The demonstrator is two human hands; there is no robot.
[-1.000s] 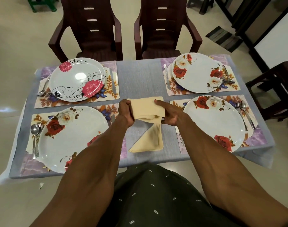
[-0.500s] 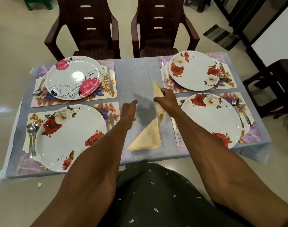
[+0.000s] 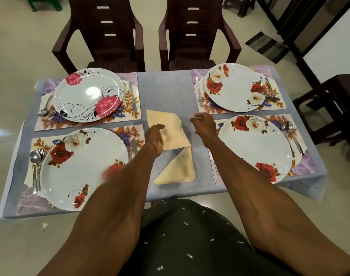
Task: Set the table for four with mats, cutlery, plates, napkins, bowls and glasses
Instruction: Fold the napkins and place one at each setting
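The left hand point(image 3: 154, 138) grips an unfolded napkin point(image 3: 166, 129) at its left edge on the tabletop point(image 3: 164, 86) centre strip, between the plates. The right hand point(image 3: 204, 124) hovers just beside it, fingers loosely curled, holding nothing. A folded napkin point(image 3: 178, 170) lies near the front edge

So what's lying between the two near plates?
In the head view: two yellow napkins on bare cloth, the left hand holding the farther one.
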